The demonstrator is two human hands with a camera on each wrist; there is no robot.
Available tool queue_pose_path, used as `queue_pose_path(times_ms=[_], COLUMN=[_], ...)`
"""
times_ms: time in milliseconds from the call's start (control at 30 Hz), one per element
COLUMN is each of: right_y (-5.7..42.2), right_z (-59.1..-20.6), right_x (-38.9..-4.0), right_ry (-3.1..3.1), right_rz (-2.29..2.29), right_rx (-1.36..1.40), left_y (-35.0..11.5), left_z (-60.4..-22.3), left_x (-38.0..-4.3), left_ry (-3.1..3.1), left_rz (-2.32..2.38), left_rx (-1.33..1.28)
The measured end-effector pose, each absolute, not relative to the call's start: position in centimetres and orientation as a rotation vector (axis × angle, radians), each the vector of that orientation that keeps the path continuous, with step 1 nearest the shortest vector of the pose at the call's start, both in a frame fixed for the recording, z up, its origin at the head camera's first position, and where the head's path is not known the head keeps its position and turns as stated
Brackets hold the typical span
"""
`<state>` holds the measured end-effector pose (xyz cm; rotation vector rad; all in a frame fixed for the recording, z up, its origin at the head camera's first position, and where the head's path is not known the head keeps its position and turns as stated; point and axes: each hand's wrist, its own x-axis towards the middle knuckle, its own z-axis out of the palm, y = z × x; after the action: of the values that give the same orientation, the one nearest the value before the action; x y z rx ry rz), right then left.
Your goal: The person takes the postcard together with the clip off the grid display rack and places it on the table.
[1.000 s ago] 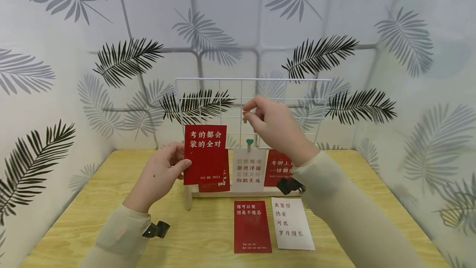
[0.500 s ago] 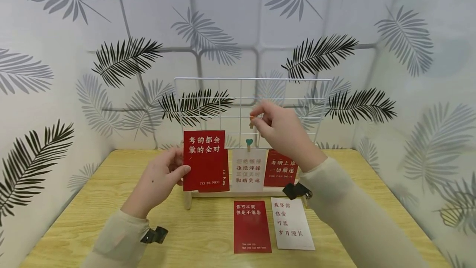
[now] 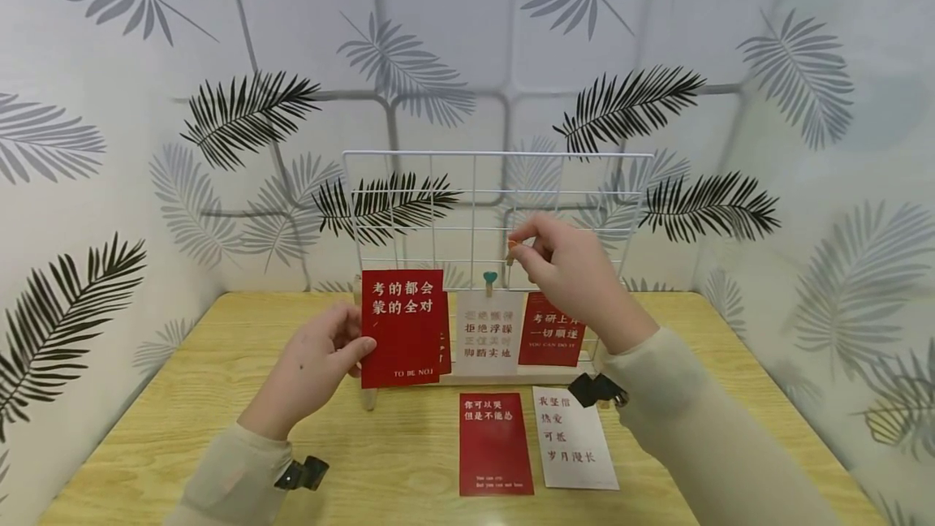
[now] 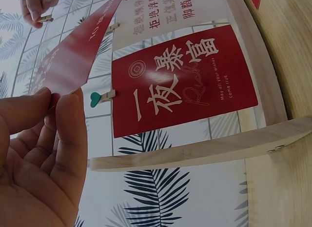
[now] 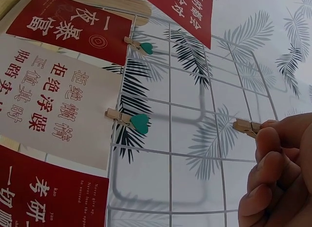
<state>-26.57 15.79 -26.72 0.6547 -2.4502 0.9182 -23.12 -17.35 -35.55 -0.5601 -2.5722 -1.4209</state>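
My left hand [image 3: 314, 360] pinches a red card [image 3: 402, 343] with white writing by its left edge, in front of the white wire grid [image 3: 497, 154]. Between thumb and forefinger, my right hand [image 3: 573, 270] holds a small wooden clothespin [image 5: 246, 126] with an orange top, near the grid's middle. Along the grid's lower part hang a red card [image 4: 185, 80], a white card [image 3: 487, 343] and another red card [image 3: 551, 339]. Teal heart clothespins [image 5: 139, 123] grip the first two. In the head view, the held card covers most of the leftmost one.
Flat on the wooden table [image 3: 394, 469], before the grid, lie a red card [image 3: 495, 449] and a white card [image 3: 577, 441]. A pale wooden foot [image 4: 195, 148] supports the grid's left end. Leaf-patterned cloth [image 3: 438, 23] surrounds the table at the back and sides.
My left hand has lowered the red card a little in front of the grid. My right hand has shifted rightward and down with the clothespin.
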Motion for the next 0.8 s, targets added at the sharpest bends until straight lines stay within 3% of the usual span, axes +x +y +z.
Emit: queue_pose_path(times_ms=[800], right_y=[20.0], right_z=[-29.9], right_x=[-25.8], right_ry=[-2.467], right_rz=[1.012], right_rx=[0.504], left_y=[-17.3], left_z=[-37.4], left_x=[-23.1], left_ry=[-2.666], left_rz=[-1.521], left_rx=[-0.458])
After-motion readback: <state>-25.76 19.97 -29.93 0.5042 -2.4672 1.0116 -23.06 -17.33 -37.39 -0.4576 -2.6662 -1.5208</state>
